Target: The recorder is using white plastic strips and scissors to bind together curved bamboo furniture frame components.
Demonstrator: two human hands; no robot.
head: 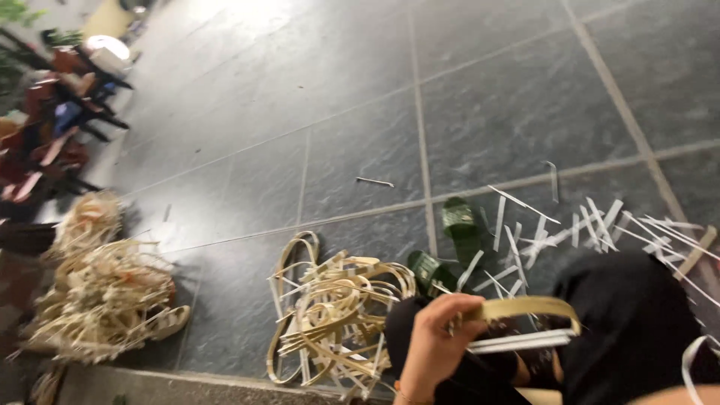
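- A hand point(433, 346), left or right I cannot tell, is clenched around a flat, curved bamboo strip point(525, 307), near, over a dark-clothed lap point(630, 330).
- Only this strip looks in work.
- Left of it, a loose pile of bent strips point(334, 315) lies on the grey tiled floor point(360, 90).
- Right, thin pale offcuts point(600, 225) lie scattered around green sandals point(459, 225).
- Far left, another tangled heap point(101, 300).
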